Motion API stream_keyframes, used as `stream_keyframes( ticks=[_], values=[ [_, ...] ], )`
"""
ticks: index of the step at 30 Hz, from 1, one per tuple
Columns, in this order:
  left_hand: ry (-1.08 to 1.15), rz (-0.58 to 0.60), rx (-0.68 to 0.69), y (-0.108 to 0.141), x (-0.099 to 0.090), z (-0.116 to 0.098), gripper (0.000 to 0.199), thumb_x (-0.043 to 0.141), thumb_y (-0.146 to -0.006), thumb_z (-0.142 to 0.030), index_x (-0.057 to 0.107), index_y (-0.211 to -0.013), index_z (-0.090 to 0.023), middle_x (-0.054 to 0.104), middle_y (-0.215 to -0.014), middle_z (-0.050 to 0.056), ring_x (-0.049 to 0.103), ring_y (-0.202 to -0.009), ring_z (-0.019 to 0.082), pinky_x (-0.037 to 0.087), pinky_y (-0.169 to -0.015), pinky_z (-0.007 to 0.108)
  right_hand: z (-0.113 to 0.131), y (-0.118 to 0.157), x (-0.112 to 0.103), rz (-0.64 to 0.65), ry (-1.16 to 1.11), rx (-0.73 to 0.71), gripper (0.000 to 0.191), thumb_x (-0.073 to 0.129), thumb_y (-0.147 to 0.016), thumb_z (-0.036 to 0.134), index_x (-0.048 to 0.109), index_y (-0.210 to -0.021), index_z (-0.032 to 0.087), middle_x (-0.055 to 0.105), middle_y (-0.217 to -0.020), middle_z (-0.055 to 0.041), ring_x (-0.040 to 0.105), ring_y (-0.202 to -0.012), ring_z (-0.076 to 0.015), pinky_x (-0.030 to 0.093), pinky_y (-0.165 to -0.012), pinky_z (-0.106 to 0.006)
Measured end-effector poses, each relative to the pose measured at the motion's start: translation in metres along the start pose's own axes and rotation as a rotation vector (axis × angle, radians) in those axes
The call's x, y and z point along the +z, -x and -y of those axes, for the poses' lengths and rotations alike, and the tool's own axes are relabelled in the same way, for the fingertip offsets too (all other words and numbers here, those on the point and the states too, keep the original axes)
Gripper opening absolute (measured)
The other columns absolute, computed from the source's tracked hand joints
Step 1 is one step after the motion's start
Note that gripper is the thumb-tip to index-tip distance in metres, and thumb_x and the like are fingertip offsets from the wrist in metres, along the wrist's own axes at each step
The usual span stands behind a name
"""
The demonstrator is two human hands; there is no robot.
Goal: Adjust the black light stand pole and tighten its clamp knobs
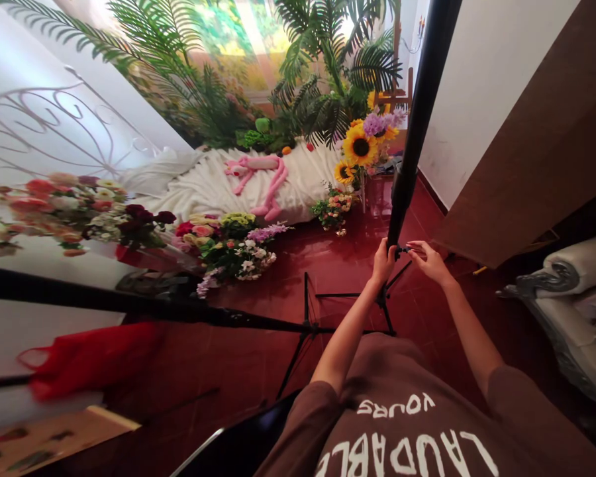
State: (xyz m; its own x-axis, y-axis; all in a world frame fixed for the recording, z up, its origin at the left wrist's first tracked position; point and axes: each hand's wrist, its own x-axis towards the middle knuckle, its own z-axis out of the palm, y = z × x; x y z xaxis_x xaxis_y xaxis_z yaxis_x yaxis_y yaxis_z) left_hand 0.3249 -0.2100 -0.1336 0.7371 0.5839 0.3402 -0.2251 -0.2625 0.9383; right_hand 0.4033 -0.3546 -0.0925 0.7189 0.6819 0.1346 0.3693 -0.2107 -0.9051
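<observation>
A black light stand (417,126) rises in front of me, its legs spread on the red tiled floor. My left hand (383,260) is wrapped round its pole, low down. On the right side of the pole, my right hand (430,260) has its fingertips on a small black knob (402,250) that sticks out from the stand. The thumb and finger pinch the knob, while the other fingers are partly bent. A second black stand (179,310) slants across the left, with its legs near the middle of the floor.
A white-draped bed (302,192) bears a pink plush toy (265,172). Artificial flowers (233,252) and sunflowers (360,147) stand around it, below palm fronds (328,66). A red bag (94,358) hangs at left. Plastic-wrapped rolls (576,271) lie at right, beside a brown panel (531,146).
</observation>
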Motion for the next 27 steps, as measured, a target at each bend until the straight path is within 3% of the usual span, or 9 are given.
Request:
stream_keyframes(
  ticks=[7,10,13,18,23,27],
  values=[
    [-0.030,0.009,-0.034,0.001,-0.001,0.002,0.037,0.040,-0.094,-0.054,0.052,-0.097,-0.020,0.058,-0.076,0.001,0.055,-0.064,0.011,0.044,-0.064,0.023,0.000,0.002,0.012,-0.143,-0.084,0.016,0.046,0.065,-0.081,0.052,0.057,-0.114,0.021,0.070,-0.110,-0.0118,0.068,-0.102,-0.0230,0.054,-0.089,-0.040],
    [-0.003,0.020,-0.044,0.002,-0.001,-0.001,0.039,0.040,-0.093,-0.056,0.053,-0.098,-0.020,0.059,-0.076,0.001,0.055,-0.062,0.011,0.045,-0.063,0.023,-0.004,0.000,0.018,-0.200,-0.131,0.059,0.048,0.064,-0.080,0.057,0.057,-0.110,0.021,0.071,-0.098,-0.0085,0.069,-0.083,-0.0197,0.054,-0.079,-0.036],
    [-0.003,0.022,-0.054,0.003,-0.001,-0.003,0.041,0.039,-0.093,-0.057,0.053,-0.101,-0.019,0.061,-0.077,0.001,0.056,-0.063,0.011,0.045,-0.063,0.024,-0.007,-0.006,0.024,-0.216,-0.187,0.114,0.052,0.062,-0.078,0.060,0.056,-0.109,0.020,0.068,-0.080,-0.0025,0.062,-0.062,-0.0147,0.051,-0.062,-0.028],
    [-0.042,0.014,-0.060,0.003,-0.001,-0.001,0.039,0.040,-0.094,-0.053,0.055,-0.103,-0.019,0.063,-0.083,0.003,0.057,-0.070,0.012,0.046,-0.069,0.024,-0.006,-0.021,0.034,-0.324,-0.128,0.148,0.049,0.058,-0.078,0.061,0.058,-0.099,0.018,0.052,-0.055,0.0072,0.048,-0.048,-0.0101,0.039,-0.050,-0.021],
    [-0.012,0.018,-0.075,0.004,-0.001,0.001,0.038,0.043,-0.094,-0.052,0.055,-0.109,-0.019,0.064,-0.086,0.003,0.059,-0.072,0.012,0.047,-0.070,0.024,-0.009,-0.018,0.042,-0.364,-0.218,0.227,0.054,0.057,-0.075,0.066,0.057,-0.101,0.018,0.061,-0.062,0.0034,0.053,-0.049,-0.0111,0.043,-0.050,-0.022],
    [0.021,0.039,-0.123,0.018,-0.012,0.014,0.042,0.048,-0.092,-0.048,0.053,-0.121,-0.018,0.066,-0.109,0.009,0.064,-0.091,0.015,0.050,-0.083,0.028,-0.013,-0.002,0.056,-0.318,-0.375,0.344,0.055,0.048,-0.079,0.071,0.056,-0.098,0.020,0.065,-0.063,-0.0001,0.059,-0.049,-0.0154,0.050,-0.049,-0.028]
  ],
)
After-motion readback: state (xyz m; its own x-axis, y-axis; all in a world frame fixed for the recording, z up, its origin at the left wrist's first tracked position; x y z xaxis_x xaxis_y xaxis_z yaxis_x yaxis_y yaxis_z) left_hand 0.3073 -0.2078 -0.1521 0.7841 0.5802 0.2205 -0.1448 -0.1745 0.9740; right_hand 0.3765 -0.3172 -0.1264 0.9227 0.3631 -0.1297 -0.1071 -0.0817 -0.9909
